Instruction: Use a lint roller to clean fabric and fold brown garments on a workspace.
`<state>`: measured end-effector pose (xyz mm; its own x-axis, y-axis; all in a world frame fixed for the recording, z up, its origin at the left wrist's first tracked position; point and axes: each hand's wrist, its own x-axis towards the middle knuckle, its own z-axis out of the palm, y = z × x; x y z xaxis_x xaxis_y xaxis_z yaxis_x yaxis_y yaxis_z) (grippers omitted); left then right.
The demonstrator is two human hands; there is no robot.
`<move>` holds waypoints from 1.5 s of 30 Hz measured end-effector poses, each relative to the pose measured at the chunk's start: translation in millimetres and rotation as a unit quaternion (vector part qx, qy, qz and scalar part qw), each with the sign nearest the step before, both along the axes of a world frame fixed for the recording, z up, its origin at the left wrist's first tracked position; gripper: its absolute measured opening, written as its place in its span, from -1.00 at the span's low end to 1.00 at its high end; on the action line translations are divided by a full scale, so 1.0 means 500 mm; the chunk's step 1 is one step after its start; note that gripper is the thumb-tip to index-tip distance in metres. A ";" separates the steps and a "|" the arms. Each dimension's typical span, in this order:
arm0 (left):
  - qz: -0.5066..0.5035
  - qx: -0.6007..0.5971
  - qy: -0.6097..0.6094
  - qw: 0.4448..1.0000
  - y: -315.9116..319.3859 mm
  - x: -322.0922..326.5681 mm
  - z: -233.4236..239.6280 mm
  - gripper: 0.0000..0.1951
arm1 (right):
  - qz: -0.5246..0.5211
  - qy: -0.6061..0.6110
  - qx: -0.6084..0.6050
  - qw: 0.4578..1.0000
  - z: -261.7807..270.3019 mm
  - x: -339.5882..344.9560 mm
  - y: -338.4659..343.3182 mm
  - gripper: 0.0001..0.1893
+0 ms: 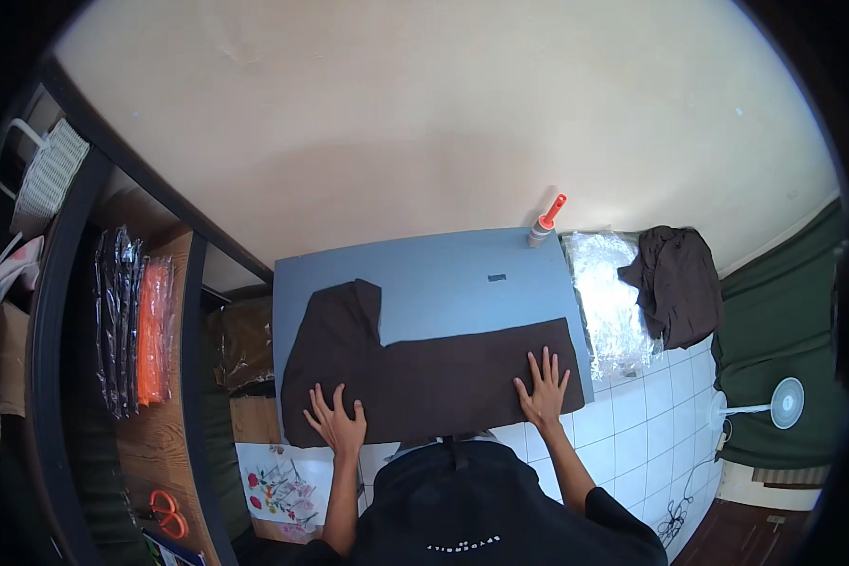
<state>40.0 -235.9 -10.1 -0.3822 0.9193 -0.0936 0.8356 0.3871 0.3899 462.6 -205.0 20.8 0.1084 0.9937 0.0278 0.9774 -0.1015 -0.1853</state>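
Note:
A dark brown folded garment (439, 382) lies flat along the near side of a blue-grey tabletop (424, 276). Its left end reaches further back, in a raised lobe with a folded edge. My left hand (336, 421) rests palm down on the garment's lower left part, fingers spread. Near the right end, my right hand (543, 393) also lies flat on the cloth with its fingers apart. Neither hand grips anything. The garment's near edge lies close to my body.
A lint roller (548, 221) with an orange handle stands at the back right corner. Clear plastic packaging (601, 304) and a crumpled dark garment (679, 290) lie right of the table. Shelves on the left hold bagged items (154, 325) and orange-handled scissors (168, 514). A white fan (787, 403) stands right.

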 end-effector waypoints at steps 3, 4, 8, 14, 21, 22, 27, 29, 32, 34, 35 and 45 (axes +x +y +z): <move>-0.013 0.086 -0.012 0.996 0.001 -0.004 -0.009 -0.41 | -0.006 0.003 0.016 1.000 -0.001 -0.007 -0.029 -0.26; -0.065 0.096 -0.012 0.993 0.018 -0.008 -0.016 -0.41 | -0.009 0.023 0.019 1.000 -0.007 -0.011 -0.034 -0.26; -0.123 0.071 -0.016 0.990 0.033 -0.001 -0.028 -0.40 | -0.013 0.020 -0.025 0.999 -0.021 -0.017 -0.050 -0.27; -0.109 0.063 -0.007 0.992 -0.011 0.044 -0.023 -0.38 | -0.049 0.001 -0.007 0.999 -0.037 0.006 -0.091 -0.27; -0.088 0.051 0.001 0.995 -0.019 0.041 0.000 -0.41 | -0.043 0.028 -0.017 0.999 -0.012 0.002 -0.101 -0.28; -0.084 0.053 0.003 0.995 -0.006 0.035 0.003 -0.41 | -0.045 0.027 0.031 0.998 -0.007 -0.006 -0.096 -0.30; 0.143 0.126 -0.034 0.981 0.146 -0.110 -0.045 -0.48 | 0.048 0.220 0.154 0.962 0.033 -0.134 0.033 -0.50; 0.140 0.127 -0.017 0.982 0.218 -0.134 -0.010 -0.55 | 0.133 0.297 0.105 0.940 0.022 -0.206 0.102 -0.55; 0.006 -0.083 -0.047 0.995 0.317 -0.159 0.057 -0.65 | 0.191 0.309 0.036 0.931 -0.014 -0.337 0.212 -0.53; -0.008 -0.038 -0.078 0.996 0.324 -0.198 0.031 -0.70 | 0.198 0.286 -0.022 0.937 -0.013 -0.436 0.257 -0.52; -0.022 0.003 -0.113 0.993 0.327 -0.217 0.016 -0.73 | 0.201 0.253 -0.050 0.945 -0.005 -0.476 0.270 -0.52; 0.067 0.034 -0.499 0.863 0.356 -0.233 0.006 -0.59 | 0.110 0.336 -0.185 0.917 -0.053 -0.516 0.338 -0.65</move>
